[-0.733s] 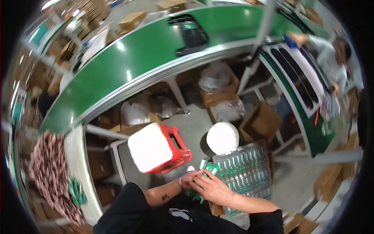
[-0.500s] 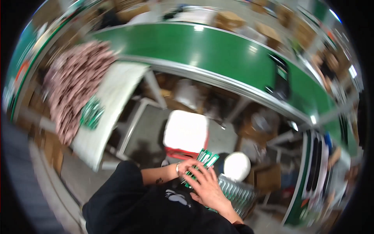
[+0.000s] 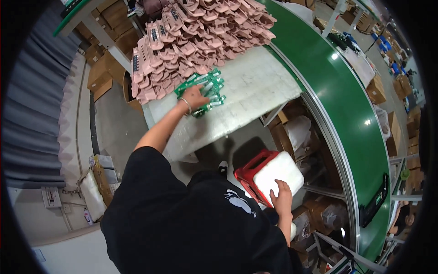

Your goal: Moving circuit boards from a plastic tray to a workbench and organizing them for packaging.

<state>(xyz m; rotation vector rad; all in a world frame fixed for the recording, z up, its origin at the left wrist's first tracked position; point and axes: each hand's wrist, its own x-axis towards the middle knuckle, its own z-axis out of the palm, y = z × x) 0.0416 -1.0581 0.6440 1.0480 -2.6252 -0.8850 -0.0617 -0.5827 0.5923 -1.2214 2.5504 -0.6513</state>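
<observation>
My left hand [image 3: 193, 97], with a bracelet at its wrist, reaches onto the white-topped table [image 3: 246, 89]. Its fingers curl around part of a loose heap of narrow green circuit boards [image 3: 214, 101]; the palm hides some of them. Behind and beside that heap rises a large stack of pink plastic housings [image 3: 191, 41], some with dark inserts. Lower down on the right, my right hand [image 3: 283, 197] hovers by the white pad of a red stool [image 3: 253, 166], fingers apart and nothing in it.
A green conveyor belt [image 3: 337, 91] with a metal edge curves down the right, carrying a black elongated part [image 3: 375, 201]. Cardboard boxes [image 3: 107, 73] stand beyond the table at left. A grey curtain [image 3: 36, 100] hangs at far left. More boxes and plastic bags [image 3: 299, 132] sit beneath the conveyor.
My view has swung left toward the table. Both hands were together around green circuit boards; now they are apart, the left at the heap and the right without any boards.
</observation>
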